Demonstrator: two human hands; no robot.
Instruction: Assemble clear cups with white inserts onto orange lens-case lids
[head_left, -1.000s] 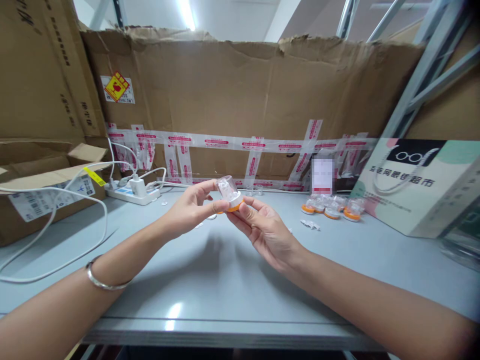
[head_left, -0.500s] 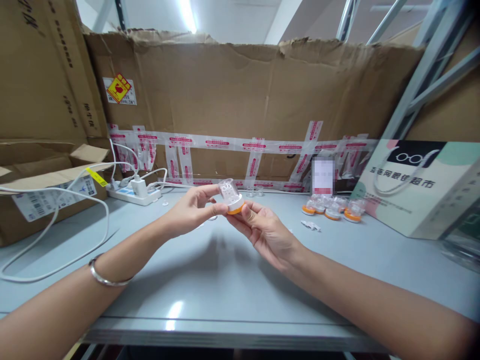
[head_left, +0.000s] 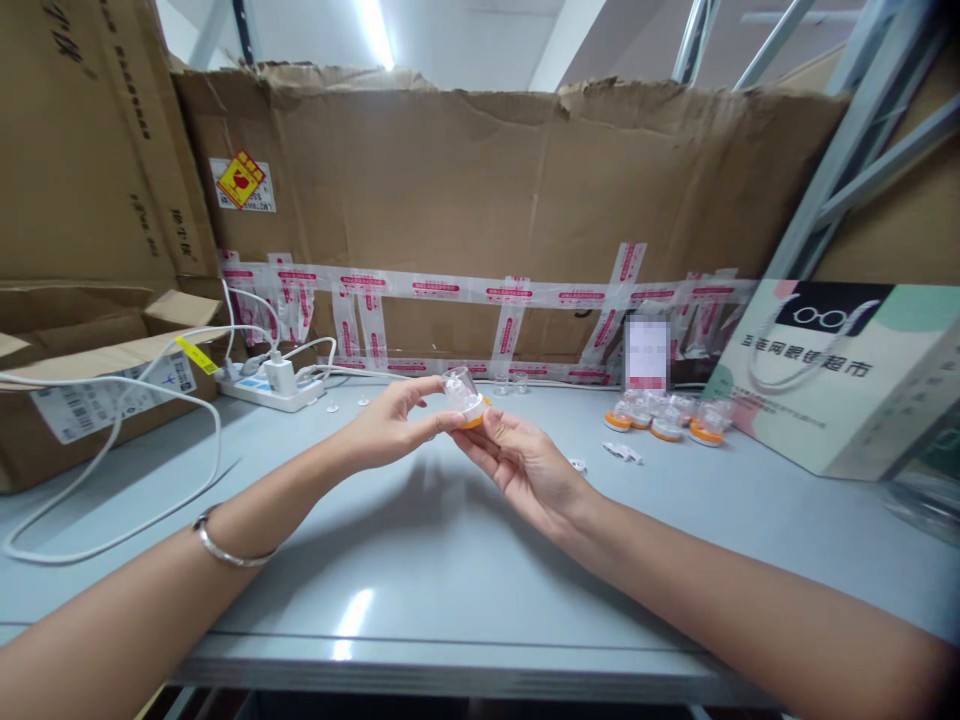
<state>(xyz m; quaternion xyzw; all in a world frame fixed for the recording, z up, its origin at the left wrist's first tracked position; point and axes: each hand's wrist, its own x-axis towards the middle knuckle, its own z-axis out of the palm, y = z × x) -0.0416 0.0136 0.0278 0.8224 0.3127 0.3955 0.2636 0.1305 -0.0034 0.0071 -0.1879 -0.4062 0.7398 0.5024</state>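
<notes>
A small clear plastic cup with a white collar and an orange base (head_left: pixel 459 386) is held tilted above the table, its open-looking clear end leaning up and to the left. Something white shows inside the clear part. My left hand (head_left: pixel 394 422) grips its left side between thumb and fingers. From below and the right, my right hand (head_left: pixel 525 455) pinches the orange base, thumb in front. Similar clear cups with orange bases (head_left: pixel 666 430) stand grouped on the table to the right. Small white pieces (head_left: pixel 622 453) lie in front of that group.
Behind the grey table (head_left: pixel 420 590) stands a large taped cardboard sheet (head_left: pixel 480 180). On the left are an open carton (head_left: pixel 97 370), a power strip (head_left: pixel 274 392) and looping white cables (head_left: pixel 217 440). A printed paper bag (head_left: pixel 814 380) stands at the right.
The cup has shifted slightly right and down and its tilt has changed a little. My left hand has moved a bit to the right with it; my right hand has barely moved.
</notes>
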